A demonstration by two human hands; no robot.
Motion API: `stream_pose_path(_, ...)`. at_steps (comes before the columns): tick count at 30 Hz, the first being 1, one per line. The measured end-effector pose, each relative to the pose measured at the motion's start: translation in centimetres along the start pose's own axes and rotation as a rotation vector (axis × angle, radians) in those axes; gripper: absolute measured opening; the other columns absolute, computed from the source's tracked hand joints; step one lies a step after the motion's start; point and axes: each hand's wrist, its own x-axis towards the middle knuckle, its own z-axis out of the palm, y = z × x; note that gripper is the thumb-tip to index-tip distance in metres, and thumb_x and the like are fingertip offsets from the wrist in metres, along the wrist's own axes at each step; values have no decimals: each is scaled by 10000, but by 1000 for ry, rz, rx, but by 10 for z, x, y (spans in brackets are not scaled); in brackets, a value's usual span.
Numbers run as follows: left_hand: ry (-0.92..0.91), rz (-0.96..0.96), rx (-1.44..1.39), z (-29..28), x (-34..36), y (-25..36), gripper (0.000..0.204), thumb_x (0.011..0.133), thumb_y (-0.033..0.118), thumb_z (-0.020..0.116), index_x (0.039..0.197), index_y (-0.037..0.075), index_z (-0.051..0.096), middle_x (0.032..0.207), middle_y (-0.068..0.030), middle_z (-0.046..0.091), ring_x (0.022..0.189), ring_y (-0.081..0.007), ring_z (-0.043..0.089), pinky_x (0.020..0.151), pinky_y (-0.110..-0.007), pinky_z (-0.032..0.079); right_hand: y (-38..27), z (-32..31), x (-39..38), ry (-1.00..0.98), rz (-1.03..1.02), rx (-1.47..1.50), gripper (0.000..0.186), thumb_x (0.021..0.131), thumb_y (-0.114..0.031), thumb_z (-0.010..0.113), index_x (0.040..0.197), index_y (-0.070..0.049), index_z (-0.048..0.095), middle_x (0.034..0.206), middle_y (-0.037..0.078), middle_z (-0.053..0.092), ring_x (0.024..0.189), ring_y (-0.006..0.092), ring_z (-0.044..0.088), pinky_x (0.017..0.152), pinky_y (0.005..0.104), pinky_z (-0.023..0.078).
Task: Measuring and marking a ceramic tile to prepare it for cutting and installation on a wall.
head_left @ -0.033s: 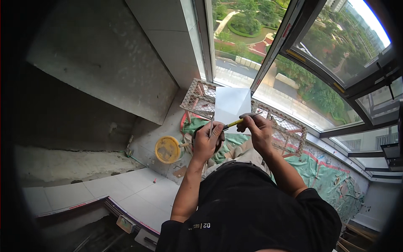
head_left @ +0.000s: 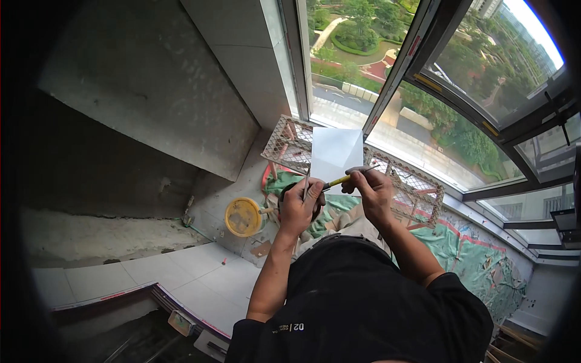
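My right hand [head_left: 374, 189] is closed in a pinch around a slim yellow pen-like tool [head_left: 339, 181] with a dark end. That dark end points left and meets the fingertips of my left hand [head_left: 299, 204]. My left fingers are curled shut, with a thin greyish strip [head_left: 307, 179] rising from them; what it belongs to I cannot make out. A dark rounded shape shows behind this hand, mostly hidden. Just beyond both hands lies a white rectangular panel [head_left: 336, 148], on a bench with a metal mesh top [head_left: 290, 145].
A round yellow bucket [head_left: 243, 217] with dried residue inside stands left of my left forearm. Green sheeting [head_left: 484, 266] with red edging covers floor under and right of the bench. Tall windows [head_left: 448, 133] rise ahead and right. Pale floor tiles [head_left: 157, 272] and a bare wall lie left.
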Motion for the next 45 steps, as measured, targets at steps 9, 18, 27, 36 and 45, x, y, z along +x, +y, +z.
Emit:
stream_pose_path(9,-22,-81,320,45,19,-44,435,1145,414,646,1039,-4,710,757,-138,722,672,-267,693,660,-376,520,60,-52,35,-30,217,-21,325,1143,-273,684,1005,19,720,826,55,730,734,114,664,695,290,531)
stream_pose_path(18,205,-439,818,-18,116,-329,400,1068,383,710,990,-7,757,938,-256,763,964,-485,740,841,-548,562,345,-200,29,240,636,-556,286,1104,-277,698,1039,1,717,767,84,685,739,163,667,706,364,546)
stream_pose_path(27,233,-624,870,-9,158,-503,466,1060,451,721,1111,-9,772,1044,-272,792,1027,-499,746,893,-556,571,464,-235,54,177,422,-1083,295,970,-256,804,1142,-16,789,1011,227,789,933,422,759,842,506,590)
stream_pose_path(36,244,-693,681,-6,125,-481,525,1080,498,675,1068,-12,803,1016,-289,783,1028,-508,742,875,-553,570,442,-240,59,74,516,-1152,318,988,-274,766,1202,-40,784,1110,239,758,983,444,742,865,527,581)
stream_pose_path(45,129,-715,608,31,110,-513,563,1082,501,670,973,-40,782,873,-242,772,894,-434,763,826,-503,561,449,-275,49,127,339,-1235,317,1030,-269,737,1236,-30,774,1068,206,743,933,408,725,809,510,571)
